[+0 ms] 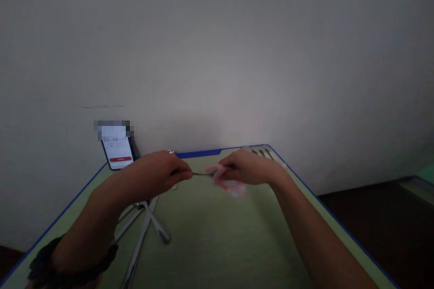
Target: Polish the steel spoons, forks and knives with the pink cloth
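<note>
My left hand [171,170] is closed around one end of a thin metal piece of cutlery [200,173], held level above the table. At its other end, my right hand [246,167] pinches a pink and white cloth [230,185] against the metal. The cloth is blurred and covers that end, so I cannot tell what kind of cutlery it is. Below my left forearm lies a loose group of metal cutlery [140,239], with handles crossing. Part of this group is hidden by the arm.
Several pieces of cutlery [265,151] lie side by side at the table's far right corner. A phone [118,151] showing a running timer leans at the far left. The pale green table [217,244] has a blue edge and stands against a grey wall [217,54].
</note>
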Action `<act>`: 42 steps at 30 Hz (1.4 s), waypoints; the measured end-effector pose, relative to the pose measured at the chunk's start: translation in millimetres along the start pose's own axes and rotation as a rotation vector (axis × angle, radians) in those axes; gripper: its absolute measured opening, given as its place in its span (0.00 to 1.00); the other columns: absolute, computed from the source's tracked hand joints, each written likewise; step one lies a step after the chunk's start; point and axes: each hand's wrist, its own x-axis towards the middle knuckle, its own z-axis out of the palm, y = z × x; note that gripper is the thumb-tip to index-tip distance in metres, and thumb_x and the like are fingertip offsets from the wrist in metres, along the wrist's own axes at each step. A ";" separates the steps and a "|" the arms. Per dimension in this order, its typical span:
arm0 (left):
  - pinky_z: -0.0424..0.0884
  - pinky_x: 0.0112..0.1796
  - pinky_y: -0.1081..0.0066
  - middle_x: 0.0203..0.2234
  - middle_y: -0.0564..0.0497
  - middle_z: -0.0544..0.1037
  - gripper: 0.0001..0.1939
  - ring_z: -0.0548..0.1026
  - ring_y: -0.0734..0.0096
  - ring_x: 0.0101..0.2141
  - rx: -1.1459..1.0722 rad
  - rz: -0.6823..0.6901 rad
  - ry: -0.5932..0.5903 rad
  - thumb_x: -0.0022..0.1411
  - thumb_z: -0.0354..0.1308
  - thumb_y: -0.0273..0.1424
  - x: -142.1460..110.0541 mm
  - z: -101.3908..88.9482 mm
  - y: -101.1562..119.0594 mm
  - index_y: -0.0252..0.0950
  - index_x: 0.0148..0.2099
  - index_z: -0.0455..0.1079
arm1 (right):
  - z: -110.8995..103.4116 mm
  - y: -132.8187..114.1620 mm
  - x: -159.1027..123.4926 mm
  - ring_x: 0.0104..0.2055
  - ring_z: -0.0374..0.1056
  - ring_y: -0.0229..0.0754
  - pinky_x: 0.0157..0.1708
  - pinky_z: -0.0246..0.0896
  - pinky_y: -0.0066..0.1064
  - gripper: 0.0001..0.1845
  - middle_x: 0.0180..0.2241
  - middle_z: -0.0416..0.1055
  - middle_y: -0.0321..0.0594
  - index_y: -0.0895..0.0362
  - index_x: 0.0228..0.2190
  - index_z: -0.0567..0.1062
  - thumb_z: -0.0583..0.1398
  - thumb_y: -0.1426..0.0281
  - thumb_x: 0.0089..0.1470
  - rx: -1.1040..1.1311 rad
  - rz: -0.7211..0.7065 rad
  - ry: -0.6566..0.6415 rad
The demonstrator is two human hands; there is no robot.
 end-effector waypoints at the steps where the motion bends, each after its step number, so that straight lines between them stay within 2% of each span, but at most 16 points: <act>1: 0.62 0.30 0.74 0.26 0.51 0.80 0.15 0.74 0.67 0.27 -0.004 0.012 -0.014 0.60 0.51 0.39 1.4 1.9 0.6 0.41 0.35 0.78 | 2.9 -4.0 2.7 0.22 0.58 0.33 0.22 0.47 0.24 0.10 0.21 0.68 0.33 0.58 0.31 0.79 0.57 0.71 0.51 0.009 -0.035 -0.060; 3: 0.62 0.31 0.73 0.28 0.51 0.80 0.15 0.75 0.67 0.29 0.001 0.031 -0.037 0.60 0.51 0.38 4.3 5.3 1.4 0.41 0.35 0.78 | 8.5 -9.7 7.6 0.23 0.59 0.33 0.22 0.47 0.23 0.09 0.22 0.68 0.33 0.58 0.32 0.78 0.57 0.70 0.51 0.008 -0.067 -0.129; 5: 0.62 0.31 0.73 0.29 0.50 0.80 0.15 0.75 0.66 0.29 0.019 0.035 -0.042 0.61 0.50 0.38 6.4 7.2 1.5 0.40 0.35 0.78 | 12.5 -12.4 10.7 0.24 0.60 0.33 0.23 0.48 0.23 0.09 0.23 0.69 0.34 0.59 0.31 0.77 0.58 0.69 0.51 -0.015 -0.060 -0.121; 9: 0.62 0.30 0.74 0.26 0.50 0.80 0.16 0.74 0.67 0.28 -0.010 0.027 -0.038 0.61 0.50 0.39 7.2 4.9 0.5 0.40 0.35 0.77 | 12.2 -9.2 10.9 0.24 0.60 0.34 0.24 0.48 0.24 0.10 0.24 0.70 0.35 0.59 0.31 0.77 0.59 0.66 0.51 -0.008 -0.049 -0.060; 13: 0.61 0.29 0.74 0.25 0.51 0.79 0.17 0.73 0.69 0.26 -0.057 0.044 0.001 0.62 0.49 0.40 7.7 1.0 -0.2 0.39 0.35 0.77 | 1.5 2.9 3.5 0.24 0.61 0.34 0.25 0.49 0.24 0.12 0.24 0.71 0.35 0.57 0.32 0.78 0.57 0.65 0.53 0.021 -0.052 0.027; 16: 0.61 0.30 0.74 0.27 0.50 0.80 0.18 0.73 0.69 0.26 -0.041 0.055 0.023 0.63 0.47 0.39 9.7 0.3 -0.8 0.38 0.39 0.77 | -6.8 9.2 -2.7 0.22 0.59 0.34 0.25 0.49 0.25 0.15 0.23 0.70 0.34 0.56 0.33 0.78 0.54 0.62 0.55 0.026 -0.056 0.103; 20: 0.62 0.30 0.74 0.29 0.49 0.80 0.19 0.73 0.69 0.26 -0.015 0.054 0.033 0.64 0.47 0.39 9.2 -1.6 1.5 0.37 0.40 0.77 | -7.5 3.5 -5.1 0.21 0.59 0.34 0.25 0.49 0.26 0.17 0.21 0.70 0.35 0.56 0.32 0.78 0.53 0.61 0.57 -0.029 -0.045 0.161; 22: 0.61 0.30 0.74 0.28 0.50 0.80 0.18 0.72 0.70 0.26 0.008 0.052 0.019 0.63 0.47 0.38 5.7 -4.9 4.6 0.37 0.39 0.77 | -3.9 -3.7 -3.6 0.22 0.61 0.35 0.26 0.51 0.27 0.17 0.23 0.72 0.37 0.56 0.31 0.78 0.52 0.63 0.57 -0.038 -0.051 0.129; 25: 0.61 0.30 0.76 0.27 0.51 0.79 0.17 0.72 0.71 0.26 0.015 0.055 -0.033 0.63 0.48 0.36 -1.0 -11.2 8.6 0.38 0.39 0.77 | 0.6 -11.6 -0.5 0.25 0.64 0.36 0.26 0.51 0.26 0.14 0.26 0.74 0.39 0.57 0.31 0.78 0.54 0.65 0.56 -0.032 -0.085 0.013; 28: 0.62 0.29 0.77 0.26 0.53 0.79 0.17 0.72 0.73 0.26 -0.013 0.072 -0.070 0.64 0.46 0.35 -2.7 -13.3 8.5 0.37 0.40 0.77 | -1.0 -9.3 -0.3 0.25 0.64 0.35 0.26 0.51 0.25 0.13 0.27 0.74 0.37 0.57 0.33 0.78 0.55 0.65 0.55 -0.016 -0.106 -0.030; 30: 0.62 0.30 0.78 0.28 0.53 0.79 0.18 0.72 0.74 0.26 -0.023 0.075 -0.051 0.64 0.45 0.36 0.0 -11.2 6.3 0.36 0.41 0.76 | -4.9 -1.9 -1.7 0.25 0.63 0.35 0.26 0.49 0.25 0.14 0.26 0.73 0.36 0.56 0.34 0.78 0.54 0.63 0.56 -0.021 -0.063 0.039; 33: 0.63 0.31 0.78 0.30 0.52 0.80 0.18 0.73 0.73 0.28 -0.021 0.051 0.024 0.64 0.45 0.36 4.7 -8.1 3.1 0.37 0.43 0.75 | -10.3 11.8 -3.6 0.23 0.60 0.35 0.25 0.47 0.25 0.15 0.23 0.71 0.35 0.57 0.34 0.78 0.55 0.61 0.55 -0.075 0.026 0.236; 36: 0.61 0.29 0.78 0.26 0.53 0.78 0.19 0.70 0.75 0.25 -0.012 0.020 0.090 0.64 0.44 0.36 4.1 -11.1 2.2 0.35 0.42 0.75 | -10.3 20.2 -1.7 0.24 0.60 0.35 0.26 0.47 0.25 0.16 0.23 0.71 0.35 0.58 0.33 0.77 0.55 0.61 0.56 -0.040 -0.008 0.406; 39: 0.59 0.26 0.78 0.20 0.55 0.72 0.20 0.65 0.76 0.21 -0.023 -0.010 0.125 0.62 0.44 0.37 0.5 -18.0 2.5 0.34 0.39 0.75 | -2.3 20.1 6.9 0.26 0.62 0.36 0.27 0.49 0.25 0.17 0.25 0.72 0.36 0.59 0.32 0.77 0.55 0.60 0.56 0.114 -0.051 0.568; 42: 0.57 0.24 0.78 0.18 0.55 0.69 0.20 0.63 0.76 0.21 -0.062 -0.039 0.169 0.61 0.44 0.38 1.8 -19.2 3.7 0.33 0.37 0.75 | 12.5 16.6 23.0 0.26 0.64 0.38 0.27 0.54 0.27 0.19 0.24 0.72 0.37 0.60 0.29 0.76 0.55 0.57 0.55 0.421 -0.034 0.801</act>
